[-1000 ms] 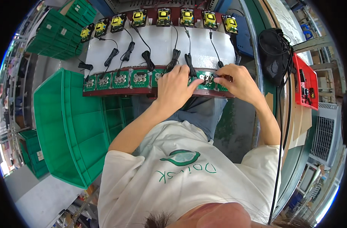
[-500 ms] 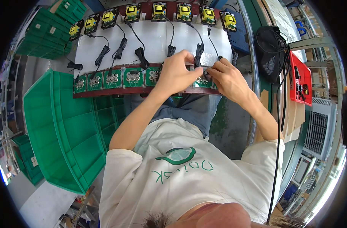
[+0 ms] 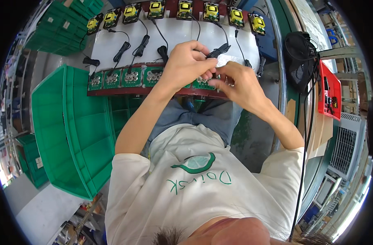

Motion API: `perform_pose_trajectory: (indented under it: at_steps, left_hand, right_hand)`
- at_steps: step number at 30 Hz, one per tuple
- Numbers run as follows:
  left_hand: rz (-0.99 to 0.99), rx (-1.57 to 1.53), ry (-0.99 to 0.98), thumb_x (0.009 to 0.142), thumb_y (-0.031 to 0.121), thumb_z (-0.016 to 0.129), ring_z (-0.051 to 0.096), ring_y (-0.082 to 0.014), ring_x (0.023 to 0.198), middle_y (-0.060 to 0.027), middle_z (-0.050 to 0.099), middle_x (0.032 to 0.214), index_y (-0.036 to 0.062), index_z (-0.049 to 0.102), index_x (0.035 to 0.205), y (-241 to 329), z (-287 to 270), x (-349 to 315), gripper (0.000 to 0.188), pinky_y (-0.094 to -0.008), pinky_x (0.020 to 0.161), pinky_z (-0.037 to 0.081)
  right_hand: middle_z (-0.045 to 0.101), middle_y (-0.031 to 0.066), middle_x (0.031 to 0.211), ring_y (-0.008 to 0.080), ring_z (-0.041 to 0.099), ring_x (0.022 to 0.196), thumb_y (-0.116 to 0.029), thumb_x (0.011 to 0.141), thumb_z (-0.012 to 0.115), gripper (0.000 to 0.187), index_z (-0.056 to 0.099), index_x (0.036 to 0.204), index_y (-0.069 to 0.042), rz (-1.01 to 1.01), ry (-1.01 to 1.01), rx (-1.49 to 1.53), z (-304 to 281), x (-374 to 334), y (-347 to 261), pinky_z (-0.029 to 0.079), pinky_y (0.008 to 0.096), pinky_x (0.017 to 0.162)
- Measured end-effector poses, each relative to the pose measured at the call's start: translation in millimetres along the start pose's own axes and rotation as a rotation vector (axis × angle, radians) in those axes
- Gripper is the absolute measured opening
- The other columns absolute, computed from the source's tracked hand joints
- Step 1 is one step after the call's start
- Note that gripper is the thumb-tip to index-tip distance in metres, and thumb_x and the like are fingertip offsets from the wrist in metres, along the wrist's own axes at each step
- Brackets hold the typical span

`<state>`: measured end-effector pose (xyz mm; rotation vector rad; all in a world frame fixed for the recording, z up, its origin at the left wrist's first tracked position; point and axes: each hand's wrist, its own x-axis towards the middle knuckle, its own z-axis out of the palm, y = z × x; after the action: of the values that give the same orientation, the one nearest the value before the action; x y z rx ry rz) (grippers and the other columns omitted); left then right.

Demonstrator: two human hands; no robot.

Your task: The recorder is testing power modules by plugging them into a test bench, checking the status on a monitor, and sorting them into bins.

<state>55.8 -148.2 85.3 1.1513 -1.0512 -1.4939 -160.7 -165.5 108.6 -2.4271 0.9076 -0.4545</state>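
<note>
Cable bundle (image 3: 220,50) has tilted over white surface (image 3: 178,32) near green bin (image 3: 51,126).

Head-worn left fisheye view, looking steeply down, upright, fairly near left hand (image 3: 185,65) and right hand (image 3: 242,85)

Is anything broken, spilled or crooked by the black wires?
Nothing really stands out: no spill or break shows. The black wire bundle by the left hand lies tilted, but others slant too. The right hand partly hides the green boards, so I can't check everything.

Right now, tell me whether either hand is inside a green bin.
No, the left hand and right hand are both by the circuit boards.
</note>
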Motion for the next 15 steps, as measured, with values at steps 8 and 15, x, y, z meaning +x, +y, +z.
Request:
perform_pose_trajectory:
  at_steps: [8,15]
  left_hand:
    - [0.200,0.679,0.180,0.088,0.010,0.079,0.062,-0.0224,0.057,-0.0121,0.070,0.077,-0.0014,0.066,0.105,4.2,-26.4,-30.5,0.024,-0.0353,0.058,0.053]
    - [0.310,1.042,0.377,0.085,0.013,0.081,0.063,-0.0342,0.059,-0.0126,0.065,0.085,0.0056,0.066,0.103,-28.1,-34.4,-54.4,0.024,-0.0478,0.059,0.052]
  right_hand:
    - [0.072,0.0043,0.074,0.0083,0.055,0.060,-0.010,0.096,0.079,0.015,0.077,0.088,0.003,0.451,-0.188,0.684,14.2,42.6,34.5,0.044,0.0226,0.055]
    - [0.073,0.0056,0.074,0.0068,0.055,0.060,-0.010,0.097,0.078,0.014,0.078,0.087,0.000,0.552,-0.278,0.754,22.0,52.2,41.0,0.043,0.0189,0.054]
